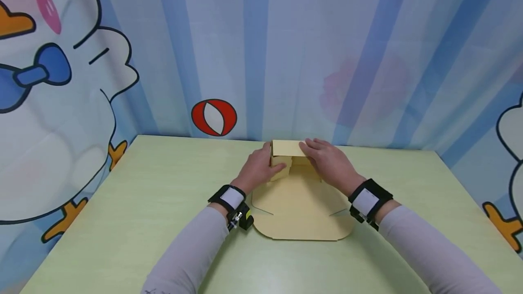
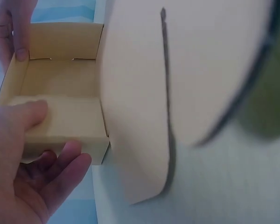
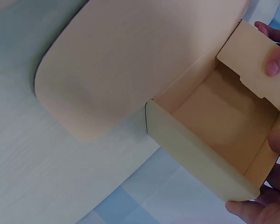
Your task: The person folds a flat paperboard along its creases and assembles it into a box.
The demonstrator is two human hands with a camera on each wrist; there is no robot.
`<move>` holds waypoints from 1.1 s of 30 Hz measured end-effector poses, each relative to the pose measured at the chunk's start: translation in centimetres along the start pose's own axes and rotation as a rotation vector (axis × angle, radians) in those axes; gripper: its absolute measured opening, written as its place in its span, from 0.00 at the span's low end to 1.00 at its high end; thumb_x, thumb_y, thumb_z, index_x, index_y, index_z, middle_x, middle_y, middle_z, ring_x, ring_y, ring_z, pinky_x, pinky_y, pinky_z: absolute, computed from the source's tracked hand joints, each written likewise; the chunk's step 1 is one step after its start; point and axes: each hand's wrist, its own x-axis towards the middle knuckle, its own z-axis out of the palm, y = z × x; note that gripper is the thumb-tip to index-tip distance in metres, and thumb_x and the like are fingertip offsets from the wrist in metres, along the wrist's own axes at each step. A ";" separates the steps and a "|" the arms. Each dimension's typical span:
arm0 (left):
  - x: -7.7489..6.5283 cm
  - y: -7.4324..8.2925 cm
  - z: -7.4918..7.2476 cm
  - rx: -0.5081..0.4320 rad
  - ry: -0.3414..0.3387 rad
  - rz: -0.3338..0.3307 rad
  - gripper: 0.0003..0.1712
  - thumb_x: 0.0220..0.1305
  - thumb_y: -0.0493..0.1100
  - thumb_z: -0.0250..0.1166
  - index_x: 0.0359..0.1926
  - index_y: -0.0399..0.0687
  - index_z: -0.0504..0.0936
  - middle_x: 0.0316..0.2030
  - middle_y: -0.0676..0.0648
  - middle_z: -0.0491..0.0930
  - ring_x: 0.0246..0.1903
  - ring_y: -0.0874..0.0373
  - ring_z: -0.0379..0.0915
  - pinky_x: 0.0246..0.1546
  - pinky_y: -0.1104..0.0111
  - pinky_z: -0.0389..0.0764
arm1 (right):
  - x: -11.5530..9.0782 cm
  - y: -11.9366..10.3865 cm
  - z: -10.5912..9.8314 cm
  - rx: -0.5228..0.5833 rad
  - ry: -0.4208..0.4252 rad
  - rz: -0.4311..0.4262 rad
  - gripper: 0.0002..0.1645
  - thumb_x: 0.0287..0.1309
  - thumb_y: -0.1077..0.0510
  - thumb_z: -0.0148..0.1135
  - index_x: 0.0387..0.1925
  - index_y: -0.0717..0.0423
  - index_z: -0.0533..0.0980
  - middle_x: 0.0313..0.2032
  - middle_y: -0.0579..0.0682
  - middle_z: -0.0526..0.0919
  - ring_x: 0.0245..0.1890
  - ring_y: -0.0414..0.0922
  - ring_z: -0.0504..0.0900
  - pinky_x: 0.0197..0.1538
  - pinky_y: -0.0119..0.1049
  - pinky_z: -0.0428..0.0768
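Observation:
A partly folded tan cardboard box (image 1: 281, 167) stands near the table's far edge. Its broad lid panel (image 1: 302, 227), with rounded corners and two slits, lies spread toward me. My left hand (image 1: 258, 165) grips the box's left wall: the thumb presses a folded side flap (image 2: 70, 114) and the fingers curl outside. On the right, my right hand (image 1: 332, 163) holds the back corner, its thumb at the inner edge and fingers around the outside in the right wrist view. The box's inside (image 3: 224, 116) shows a bare bottom and one upright side wall (image 3: 196, 149).
The pale green table (image 1: 163, 221) extends to both sides and in front. Behind it hangs a blue striped cloth (image 1: 278, 58) printed with cartoon figures and a red-and-white ball (image 1: 214, 118). Each wrist wears a black strap (image 1: 370, 201).

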 end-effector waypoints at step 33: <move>0.6 0.5 1.1 0.090 0.068 -0.096 0.24 0.70 0.40 0.59 0.62 0.36 0.65 0.48 0.34 0.83 0.42 0.47 0.85 0.43 0.58 0.86 | 0.1 0.0 0.0 -0.022 -0.002 0.007 0.25 0.64 0.63 0.61 0.63 0.59 0.75 0.60 0.61 0.80 0.60 0.60 0.79 0.59 0.52 0.79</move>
